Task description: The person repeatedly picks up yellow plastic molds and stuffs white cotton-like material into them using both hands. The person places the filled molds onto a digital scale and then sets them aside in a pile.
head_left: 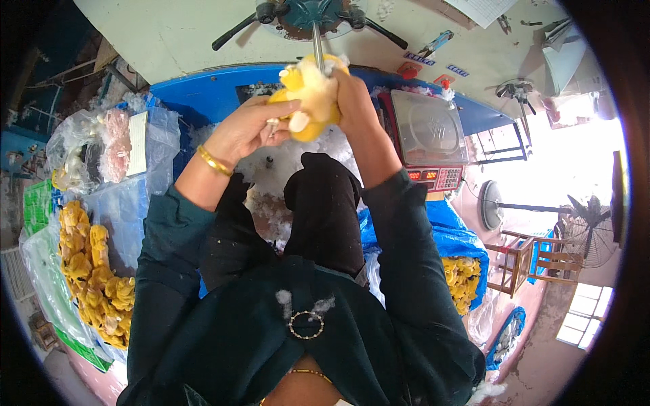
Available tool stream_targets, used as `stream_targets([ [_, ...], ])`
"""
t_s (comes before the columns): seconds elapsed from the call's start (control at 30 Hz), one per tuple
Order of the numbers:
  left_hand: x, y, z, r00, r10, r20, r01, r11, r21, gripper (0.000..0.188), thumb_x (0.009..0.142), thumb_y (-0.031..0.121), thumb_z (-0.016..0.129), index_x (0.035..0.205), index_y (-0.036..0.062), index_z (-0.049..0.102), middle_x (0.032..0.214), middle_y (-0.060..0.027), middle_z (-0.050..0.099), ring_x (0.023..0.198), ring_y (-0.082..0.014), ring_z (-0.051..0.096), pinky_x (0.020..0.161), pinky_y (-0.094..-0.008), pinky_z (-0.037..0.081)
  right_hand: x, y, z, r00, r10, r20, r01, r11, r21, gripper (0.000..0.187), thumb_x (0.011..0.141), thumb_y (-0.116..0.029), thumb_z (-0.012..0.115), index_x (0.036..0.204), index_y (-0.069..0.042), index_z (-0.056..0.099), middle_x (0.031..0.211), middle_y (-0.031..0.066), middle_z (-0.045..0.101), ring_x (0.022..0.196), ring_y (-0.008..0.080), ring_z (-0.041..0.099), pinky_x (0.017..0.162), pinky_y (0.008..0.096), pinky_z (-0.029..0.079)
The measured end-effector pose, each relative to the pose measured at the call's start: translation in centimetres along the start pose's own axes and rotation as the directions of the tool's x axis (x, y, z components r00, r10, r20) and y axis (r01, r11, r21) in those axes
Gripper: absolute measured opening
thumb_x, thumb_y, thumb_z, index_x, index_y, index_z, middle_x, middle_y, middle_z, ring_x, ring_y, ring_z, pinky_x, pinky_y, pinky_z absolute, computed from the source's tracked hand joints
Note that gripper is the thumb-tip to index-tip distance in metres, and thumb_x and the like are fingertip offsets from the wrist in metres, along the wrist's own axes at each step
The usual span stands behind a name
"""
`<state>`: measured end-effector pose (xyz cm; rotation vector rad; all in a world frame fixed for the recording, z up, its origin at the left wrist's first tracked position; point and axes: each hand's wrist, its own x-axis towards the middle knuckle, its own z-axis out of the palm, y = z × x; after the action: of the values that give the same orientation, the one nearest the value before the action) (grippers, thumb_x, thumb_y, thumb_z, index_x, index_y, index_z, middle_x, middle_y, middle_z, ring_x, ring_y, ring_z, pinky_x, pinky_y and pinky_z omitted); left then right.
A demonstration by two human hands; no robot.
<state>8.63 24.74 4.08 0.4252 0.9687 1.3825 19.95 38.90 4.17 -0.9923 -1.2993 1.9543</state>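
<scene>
A yellow plush toy (313, 101) with cream-coloured parts hangs on the thin metal tube (317, 42) of a dark green machine (310, 12) at the far edge. The tube's lower end is hidden in the toy. White fluff shows at the toy's top right. My left hand (252, 128) grips the toy's left side between thumb and fingers; a small pale thing at those fingers is too small to make out. From the right, my right hand (352, 98) is closed around the toy's upper side near the tube, its fingertips partly hidden.
White stuffing (332, 145) lies in the blue-rimmed trough around my knees. A red scale (433, 177) stands at right. Yellow plush pieces fill a bag at left (91, 271) and a blue bag at right (462, 281). Black handles (233, 32) stick out from the machine.
</scene>
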Motion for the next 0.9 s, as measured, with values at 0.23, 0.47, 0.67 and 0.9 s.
stream_targets([
  [0.23,5.0,0.6,-2.1,0.959,0.256,-0.122,-0.220,0.942,0.253,0.021,0.095,0.022,0.056,0.103,0.0023,0.059,0.075,0.0022,0.057,0.054,-0.0040,0.047,0.045,-0.0179,0.036,2.0,0.3,1.1,0.992,-0.126,-0.012,0.127,0.991,0.037,0.029,0.091,-0.020,0.047,0.099,0.006,0.059,0.087,0.0120,0.064,0.073,0.0188,0.065,0.062,0.0307,0.052],
  [0.47,1.7,-2.5,-1.8,0.978,0.192,-0.080,-0.160,0.941,0.298,0.032,0.094,0.027,0.058,0.113,0.0014,0.056,0.096,-0.0060,0.063,0.079,-0.0125,0.063,0.062,-0.0252,0.055,-1.5,0.8,0.4,0.998,-0.064,-0.010,0.065,0.976,0.206,0.030,0.093,-0.020,0.047,0.101,0.006,0.058,0.087,0.0117,0.064,0.073,0.0203,0.067,0.062,0.0282,0.053],
  [0.67,-0.2,-2.0,2.7,0.996,-0.013,0.087,0.020,0.996,-0.084,0.045,0.086,0.023,0.068,0.123,0.0030,0.051,0.114,-0.0116,0.062,0.100,-0.0221,0.064,0.078,-0.0385,0.058,1.8,2.2,-2.5,0.977,0.081,0.199,-0.094,0.994,0.059,0.035,0.090,-0.028,0.054,0.101,0.004,0.061,0.089,0.0109,0.066,0.076,0.0200,0.067,0.063,0.0317,0.054],
  [0.9,4.5,-0.2,3.5,0.997,-0.074,0.036,0.080,0.970,-0.229,0.042,0.085,0.024,0.069,0.120,0.0055,0.054,0.111,-0.0112,0.064,0.096,-0.0233,0.066,0.076,-0.0399,0.059,4.8,-1.2,-0.5,0.880,0.138,0.454,-0.142,0.990,-0.025,0.034,0.094,-0.029,0.044,0.106,-0.001,0.060,0.100,0.0131,0.066,0.087,0.0236,0.066,0.080,0.0359,0.055],
])
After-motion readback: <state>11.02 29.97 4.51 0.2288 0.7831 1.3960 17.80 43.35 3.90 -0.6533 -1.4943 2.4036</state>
